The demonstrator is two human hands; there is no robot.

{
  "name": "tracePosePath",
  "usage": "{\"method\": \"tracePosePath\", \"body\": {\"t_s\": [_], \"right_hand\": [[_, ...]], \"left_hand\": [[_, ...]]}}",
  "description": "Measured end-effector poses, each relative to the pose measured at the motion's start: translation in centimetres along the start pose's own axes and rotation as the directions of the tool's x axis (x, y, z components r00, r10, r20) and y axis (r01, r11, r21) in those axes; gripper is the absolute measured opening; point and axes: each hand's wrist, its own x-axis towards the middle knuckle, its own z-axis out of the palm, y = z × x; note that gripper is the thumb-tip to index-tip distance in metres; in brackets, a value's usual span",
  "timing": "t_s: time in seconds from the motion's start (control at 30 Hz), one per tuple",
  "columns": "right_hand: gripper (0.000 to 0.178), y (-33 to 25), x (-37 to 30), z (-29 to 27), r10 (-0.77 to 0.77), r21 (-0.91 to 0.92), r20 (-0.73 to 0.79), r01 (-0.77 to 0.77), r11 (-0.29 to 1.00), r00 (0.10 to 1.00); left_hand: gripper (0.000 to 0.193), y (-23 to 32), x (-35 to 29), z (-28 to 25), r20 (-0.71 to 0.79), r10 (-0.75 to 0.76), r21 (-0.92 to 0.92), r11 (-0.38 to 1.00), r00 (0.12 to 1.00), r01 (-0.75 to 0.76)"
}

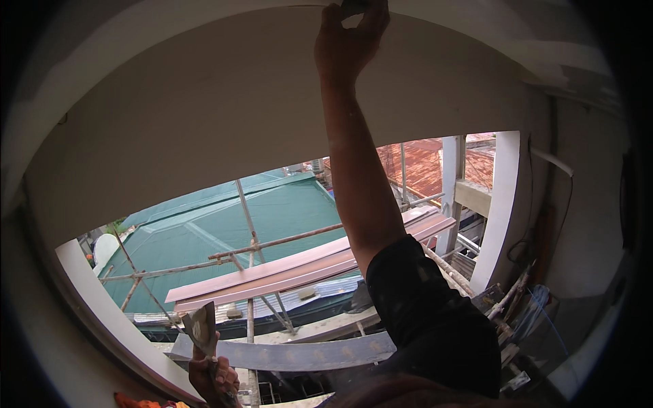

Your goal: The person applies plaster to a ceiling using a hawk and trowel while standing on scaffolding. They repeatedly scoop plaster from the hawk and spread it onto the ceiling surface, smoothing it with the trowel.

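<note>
My left hand (214, 379), low in the view, is closed round a putty knife (201, 328) held blade up. Pale paste sits on its blade. My right arm, in a dark sleeve, stretches up past the wall above the opening. At its end my right hand (348, 47) pinches a dark, flat-looking thing (354, 7) near where the wall (224, 88) meets the ceiling (170, 26). The picture's top edge cuts that thing off, so its kind does not show.
Beyond the wide opening stand scaffold poles (286, 236) with long pinkish panels (272, 277) lying across. A grey plank (292, 355) runs below them. Farther out lie a green roof (224, 217) and a rusty roof (425, 166). Blue cord (537, 302) and clutter fill the right corner.
</note>
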Motion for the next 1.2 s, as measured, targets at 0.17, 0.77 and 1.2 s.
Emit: {"method": "tracePosePath", "body": {"t_s": [0.17,0.77,1.2], "right_hand": [[0.074,-3.5,-3.1,3.3,-0.077,0.011,-0.012,0.077,0.997,0.997],[0.03,-11.1,-13.2,0.7,0.343,0.164,0.555,-0.504,0.848,0.758],[0.031,-9.4,-23.0,-26.3,0.189,-0.148,0.981,-0.814,0.562,-0.047]], "left_hand": [[0.031,1.7,-2.3,0.7,-0.648,0.234,0.198,0.971,0.725,-0.137],[0.071,6.7,-0.8,-1.9,-0.021,-0.303,-0.173,0.94,0.953,0.295],[0.066,-4.8,8.8,0.2,0.029,-0.32,-0.124,0.939,0.947,0.321]]}}
